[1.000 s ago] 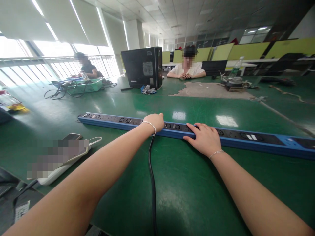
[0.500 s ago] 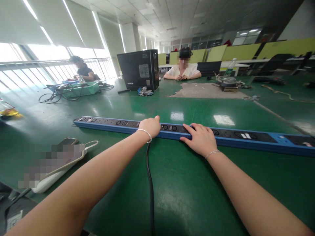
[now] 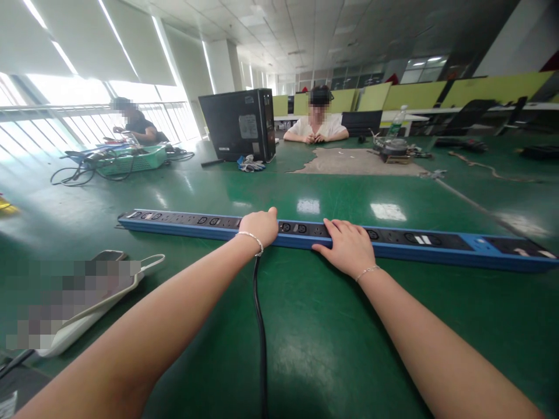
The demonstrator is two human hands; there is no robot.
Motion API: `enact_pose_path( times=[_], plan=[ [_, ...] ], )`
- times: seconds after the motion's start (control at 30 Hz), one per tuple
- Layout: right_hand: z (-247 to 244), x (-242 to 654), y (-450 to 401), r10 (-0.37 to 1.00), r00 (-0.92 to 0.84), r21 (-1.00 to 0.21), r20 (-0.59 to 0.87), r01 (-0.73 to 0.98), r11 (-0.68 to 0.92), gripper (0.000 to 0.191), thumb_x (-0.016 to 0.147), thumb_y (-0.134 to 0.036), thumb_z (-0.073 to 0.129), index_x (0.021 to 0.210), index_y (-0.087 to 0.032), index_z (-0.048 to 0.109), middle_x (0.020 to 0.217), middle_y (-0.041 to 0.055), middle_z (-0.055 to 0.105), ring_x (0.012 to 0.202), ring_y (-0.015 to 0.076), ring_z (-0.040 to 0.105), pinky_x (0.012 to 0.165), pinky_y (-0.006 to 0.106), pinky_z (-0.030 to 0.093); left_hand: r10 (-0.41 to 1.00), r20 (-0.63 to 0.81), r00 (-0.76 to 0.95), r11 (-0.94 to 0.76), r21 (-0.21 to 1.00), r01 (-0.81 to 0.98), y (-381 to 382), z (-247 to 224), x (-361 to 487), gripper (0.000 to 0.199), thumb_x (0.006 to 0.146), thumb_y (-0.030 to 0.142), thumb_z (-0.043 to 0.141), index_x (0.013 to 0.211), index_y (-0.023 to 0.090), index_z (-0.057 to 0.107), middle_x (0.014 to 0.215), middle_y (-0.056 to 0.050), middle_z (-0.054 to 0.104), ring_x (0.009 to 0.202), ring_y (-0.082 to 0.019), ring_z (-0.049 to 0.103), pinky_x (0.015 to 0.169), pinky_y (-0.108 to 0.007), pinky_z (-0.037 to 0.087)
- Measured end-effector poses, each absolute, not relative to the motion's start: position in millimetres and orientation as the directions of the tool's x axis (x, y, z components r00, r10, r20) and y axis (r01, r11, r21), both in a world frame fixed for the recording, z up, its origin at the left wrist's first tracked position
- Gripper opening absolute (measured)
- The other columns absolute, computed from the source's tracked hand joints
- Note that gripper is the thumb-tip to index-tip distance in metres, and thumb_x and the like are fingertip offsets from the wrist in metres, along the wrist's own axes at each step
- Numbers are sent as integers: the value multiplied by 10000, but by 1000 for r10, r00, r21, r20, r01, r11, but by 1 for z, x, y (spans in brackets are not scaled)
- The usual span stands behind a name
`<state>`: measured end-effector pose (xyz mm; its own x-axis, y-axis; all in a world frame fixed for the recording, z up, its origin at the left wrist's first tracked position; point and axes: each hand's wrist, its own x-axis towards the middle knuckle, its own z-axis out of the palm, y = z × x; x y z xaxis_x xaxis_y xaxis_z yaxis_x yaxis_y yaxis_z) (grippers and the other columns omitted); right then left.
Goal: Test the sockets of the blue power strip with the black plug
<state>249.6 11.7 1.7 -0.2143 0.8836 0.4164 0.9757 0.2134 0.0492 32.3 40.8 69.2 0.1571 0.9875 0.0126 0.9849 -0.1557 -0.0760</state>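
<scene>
A long blue power strip [image 3: 432, 256] with black sockets along its top lies across the green table. My left hand [image 3: 259, 227] is closed in a fist over the middle of the strip, around the end of a black power cord [image 3: 261, 326]. That end is hidden inside the fist, and the cord hangs down toward the front edge of the picture. Farther right, my right hand [image 3: 349, 247] grips the strip, its fingers over the top and its thumb along the near side.
To the left lies a phone [image 3: 82, 297] on a white object with a loop. Beyond the strip are a black computer case [image 3: 236, 125], gloves [image 3: 251, 163], a green basket [image 3: 131, 163] with cables, and a bottle [image 3: 398, 121]. Two people sit at the far side.
The view has turned slightly right, so everything sits a little farther left in the picture. Both hands keep their places on the strip.
</scene>
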Motion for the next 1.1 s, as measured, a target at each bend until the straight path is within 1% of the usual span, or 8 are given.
enact_pose_path(
  times=[0.2,0.4,0.47,0.6,0.67,0.77,0.9,1.1],
  plan=[
    [2,249,12,883,-209,46,420,977,209,691,810,-623,401,1307,-147,466,1279,144,537,1174,281,444,933,420,306,986,-21,165,-166,-8,986,51,73,26,312,864,310,338,1059,176,541,966,-150,681,895,-278,650,735,-374,488],
    [4,249,10,890,-209,45,405,977,209,694,808,-628,407,1307,-149,467,1285,141,535,1181,280,439,935,414,305,991,-34,127,-124,84,989,51,69,18,334,840,426,392,1046,235,572,1004,-84,688,898,-224,645,731,-304,485],
    [5,249,10,891,-207,44,404,977,207,691,809,-630,404,1306,-154,468,1287,138,534,1182,277,438,940,410,301,993,-18,121,-118,108,987,47,66,19,346,840,447,390,1053,246,576,1000,-75,689,901,-225,643,739,-309,483],
    [5,249,9,890,-198,33,412,979,202,685,805,-631,417,1302,-162,473,1284,132,535,1180,273,437,950,408,295,995,84,57,-70,163,984,35,70,21,330,839,419,385,1024,248,599,940,-91,691,868,-266,639,722,-358,471],
    [4,249,9,889,-197,30,413,979,203,685,801,-633,426,1296,-162,479,1276,130,541,1175,273,440,953,410,292,984,175,14,-59,254,965,29,84,19,319,829,412,403,1021,256,604,894,-70,691,825,-251,636,697,-339,462],
    [4,248,9,887,-199,30,417,978,205,693,798,-637,432,1295,-157,480,1276,127,540,1170,273,441,955,413,290,949,315,-3,-131,404,905,22,113,13,365,821,450,423,1049,231,604,788,-31,675,712,-195,617,658,-289,446],
    [4,248,10,889,-193,31,416,980,198,700,795,-637,440,1297,-151,478,1277,130,539,1168,279,442,949,417,295,956,291,48,-192,489,851,22,129,10,325,783,386,466,1004,209,626,612,3,624,549,-160,558,598,-278,422],
    [2,248,11,880,-201,24,430,977,211,694,784,-634,464,1291,-161,481,1267,129,545,1163,280,447,954,418,289,982,65,179,-179,635,751,31,90,39,302,771,331,462,996,199,616,467,38,553,465,-139,533,507,-238,396]
  ],
)
